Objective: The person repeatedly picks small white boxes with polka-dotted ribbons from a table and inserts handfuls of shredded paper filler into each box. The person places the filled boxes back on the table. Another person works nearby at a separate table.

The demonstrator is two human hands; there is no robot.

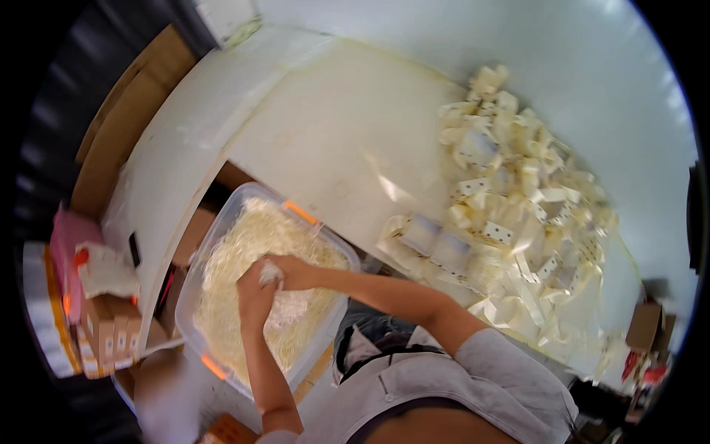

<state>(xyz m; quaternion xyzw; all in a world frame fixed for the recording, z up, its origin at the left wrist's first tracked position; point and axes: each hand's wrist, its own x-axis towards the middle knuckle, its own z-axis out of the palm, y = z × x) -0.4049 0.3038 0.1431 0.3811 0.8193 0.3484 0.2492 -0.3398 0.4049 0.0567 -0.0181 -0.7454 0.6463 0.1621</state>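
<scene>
Over a clear plastic bin [191,285] with orange latches, my two hands meet. My left hand [255,290] and my right hand [290,272] are closed together around a small whitish clump [271,274]. What the clump is made of is too small to make out, and the fingers partly hide it. Pale yellow thin strands [229,248] fill the bin nearly to its rim. Just below my hands, something shiny and clear, like plastic film [288,309], lies on the strands.
Cream ribbon-like strips and dotted white pieces are heaped [529,200] on the white table [333,140] to the right. Cardboard boxes [111,325] and a pink bag [68,244] stand at the left. Cardboard sheets [137,111] lean at the far left. An open carton [646,327] sits far right.
</scene>
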